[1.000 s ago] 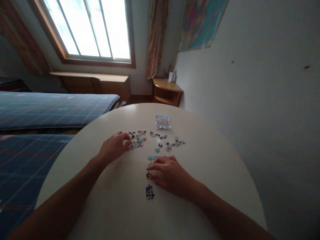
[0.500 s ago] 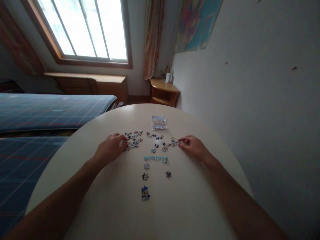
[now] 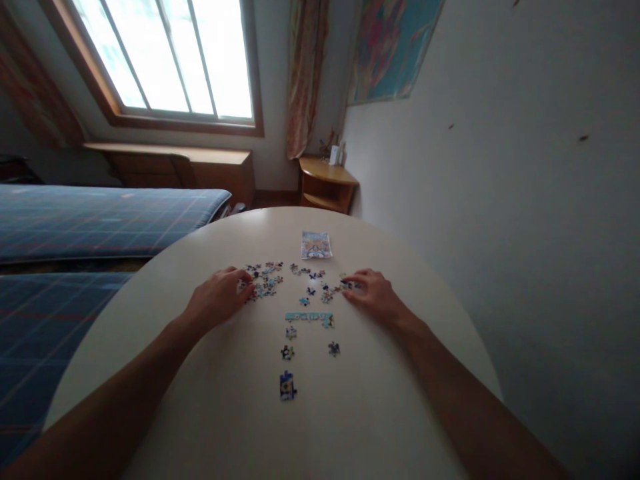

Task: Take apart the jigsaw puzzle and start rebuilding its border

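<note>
Small jigsaw pieces lie scattered on a round white table (image 3: 240,427). My left hand (image 3: 216,301) rests with curled fingers on the left heap of loose pieces (image 3: 264,280). My right hand (image 3: 373,293) has its fingertips on the right cluster of pieces (image 3: 345,285), fingers bent; whether it pinches a piece is hidden. Between the hands lies a joined light-blue strip (image 3: 310,319). Nearer me are a small piece (image 3: 291,331), a dark piece (image 3: 287,353), another dark piece (image 3: 334,348) and a blue joined piece (image 3: 287,387). A small picture card (image 3: 316,245) lies at the far side.
A bed with a blue plaid cover (image 3: 100,213) runs along the left of the table. A wooden corner shelf (image 3: 325,181) stands by the white wall (image 3: 500,173) on the right. A bright window (image 3: 170,60) and a curtain (image 3: 303,73) are at the back.
My right hand left the near pieces by the blue strip, reached out to the right cluster, then drew slightly left. The left hand stayed on its heap. The view shifted a little.
</note>
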